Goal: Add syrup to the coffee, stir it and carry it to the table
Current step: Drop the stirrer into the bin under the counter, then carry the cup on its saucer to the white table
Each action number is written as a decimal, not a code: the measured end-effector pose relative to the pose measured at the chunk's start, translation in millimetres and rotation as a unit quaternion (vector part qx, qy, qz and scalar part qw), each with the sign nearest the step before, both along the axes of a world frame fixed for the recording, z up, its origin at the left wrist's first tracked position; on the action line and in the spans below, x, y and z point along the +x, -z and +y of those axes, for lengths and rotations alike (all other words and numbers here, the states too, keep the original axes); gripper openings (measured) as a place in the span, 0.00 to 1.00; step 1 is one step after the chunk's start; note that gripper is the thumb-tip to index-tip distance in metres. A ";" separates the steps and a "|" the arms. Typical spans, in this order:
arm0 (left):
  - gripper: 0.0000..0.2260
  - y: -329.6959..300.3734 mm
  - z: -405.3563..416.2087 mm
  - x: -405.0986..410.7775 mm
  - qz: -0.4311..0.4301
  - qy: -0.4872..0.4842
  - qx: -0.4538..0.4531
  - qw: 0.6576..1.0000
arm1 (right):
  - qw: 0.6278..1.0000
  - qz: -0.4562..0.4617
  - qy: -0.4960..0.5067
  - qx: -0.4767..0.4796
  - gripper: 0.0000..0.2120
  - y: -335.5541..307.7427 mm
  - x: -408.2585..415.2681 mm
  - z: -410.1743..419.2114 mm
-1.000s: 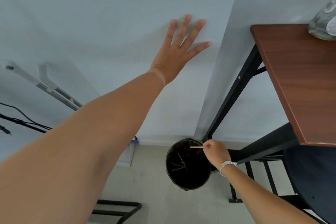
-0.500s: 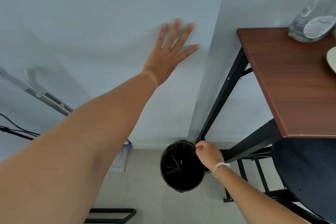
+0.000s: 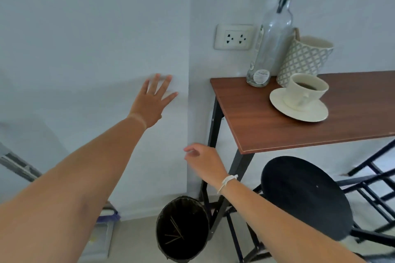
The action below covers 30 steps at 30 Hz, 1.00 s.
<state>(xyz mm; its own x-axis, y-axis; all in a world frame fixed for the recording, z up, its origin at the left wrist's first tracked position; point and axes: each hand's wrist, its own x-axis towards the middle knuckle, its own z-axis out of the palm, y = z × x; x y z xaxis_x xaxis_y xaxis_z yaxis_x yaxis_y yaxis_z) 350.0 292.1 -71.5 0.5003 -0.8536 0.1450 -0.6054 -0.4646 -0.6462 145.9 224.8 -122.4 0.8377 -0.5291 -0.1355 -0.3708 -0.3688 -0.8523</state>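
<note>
Left hand [image 3: 152,102] is flat out, fingers spread wide, palm toward the pale wall, most likely braced on it, though actual contact is hard to tell through the blur; nothing in it. Right hand [image 3: 203,161] hangs lower, loosely curled, thumb and fingertips apart, empty, in the air just beside the black leg of the desk [image 3: 277,126] and well above the bin [image 3: 181,229] on the floor, where thin wooden sticks lie at the bottom. Big picture now: brown desk top on the right, dark round stool [image 3: 305,198] tucked partly under its near edge. Up on the desk, at the back by the wall socket [image 3: 234,37], stands the tall clear syrup bottle [image 3: 270,47], a patterned mug [image 3: 304,58] just beside it, and in front of them the white coffee cup [image 3: 305,92] on its saucer [image 3: 299,107], dark coffee near the brim. Judging from that, syrup and stirring look done and the carry is what's left. Here's the danger: that cup is full and sits loose on the saucer, so a quick lift or a tilt would slop coffee over or slide the cup. A reach from this low could also clip the desk edge, the stool may snag a leg, and the bottle stands close enough to be knocked.
</note>
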 end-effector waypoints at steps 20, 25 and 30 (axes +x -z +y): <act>0.24 -90.1 -96.8 -164.8 0.241 -0.128 -0.208 0.939 | 0.974 -0.197 -0.061 -0.097 0.09 -131.6 -100.6 -186.6; 0.23 -76.5 -146.7 -218.0 0.318 -0.172 -0.282 0.889 | 0.975 -0.184 -0.092 -0.078 0.06 -112.8 -134.2 -252.2; 0.23 -57.5 -184.1 -255.0 0.396 -0.234 -0.368 0.808 | 0.980 -0.153 -0.102 -0.072 0.08 -90.1 -158.4 -304.5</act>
<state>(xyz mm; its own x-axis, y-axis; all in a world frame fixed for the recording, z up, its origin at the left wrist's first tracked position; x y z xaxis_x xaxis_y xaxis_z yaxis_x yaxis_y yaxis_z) 95.0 108.1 -14.0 0.9283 -0.3719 0.0041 -0.3403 -0.8447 0.4131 -12.4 -79.6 -32.3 0.9174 -0.3421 0.2033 -0.0117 -0.5339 -0.8455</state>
